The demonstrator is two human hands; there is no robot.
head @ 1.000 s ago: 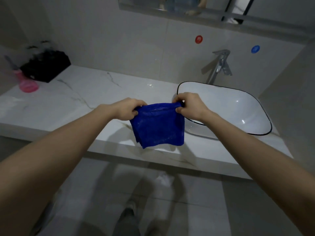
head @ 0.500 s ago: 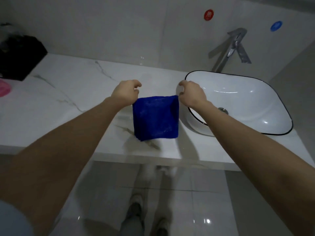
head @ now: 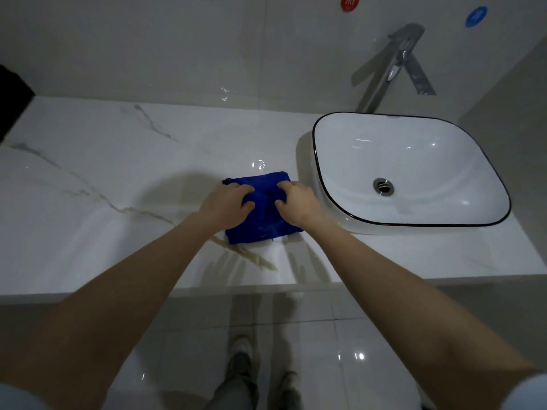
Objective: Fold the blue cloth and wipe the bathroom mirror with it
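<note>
The left hand (head: pixel 226 202) and the right hand (head: pixel 297 202) are both down on the blue cloth (head: pixel 263 223), knuckles raised and fingers curled. On each hand the thumb and fingertips close toward each other on the upper half of the fabric, gripping it, and the two hands sit close together with a narrow strip of cloth showing between them. The cloth is folded into a compact, roughly square pad and lies flat on the white marble counter (head: pixel 118 179), its far edge a little rumpled at the left corner. Its right edge is just beside the outer wall of the white countertop basin (head: pixel 429 161), which has a thin black rim and a metal drain (head: pixel 383 185) in its bottom. Behind the basin a tall chrome faucet (head: pixel 384 69) stands against the pale tiled wall, with a round red sticker (head: pixel 349 2) and a round blue sticker (head: pixel 476 16) above it. A black object (head: pixel 11 96) shows at the far left edge of the counter. Bare forearms reach in from the lower corners, and below the counter edge are a glossy tiled floor (head: pixel 340 350) and the person's shoes (head: pixel 241 350).
</note>
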